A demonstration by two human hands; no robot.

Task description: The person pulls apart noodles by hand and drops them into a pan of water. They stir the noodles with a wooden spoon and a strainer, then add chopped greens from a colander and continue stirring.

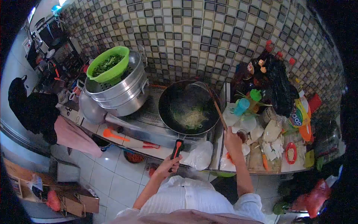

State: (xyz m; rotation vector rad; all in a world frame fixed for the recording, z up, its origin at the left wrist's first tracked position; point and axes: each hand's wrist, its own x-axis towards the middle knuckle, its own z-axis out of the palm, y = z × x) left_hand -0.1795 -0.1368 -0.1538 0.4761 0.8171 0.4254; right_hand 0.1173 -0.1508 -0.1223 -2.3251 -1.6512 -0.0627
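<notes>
My left hand grips the wok handle; right hand holds chopsticks over noodles. Wok looks heavy, noodles soft and slippery.

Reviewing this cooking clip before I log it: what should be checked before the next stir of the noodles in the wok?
1. Left hand grips the wok handle: ok.
2. Right hand holds the chopsticks: ok.
3. Chopstick tips reach into the wok: ok.
4. Noodles sit inside the wok, none spilled on the rim: ok.
5. Burner flame lit: cannot tell, hidden under the wok.
6. Green colander rests steady on the steamer pot: ok, though tilted.
</notes>
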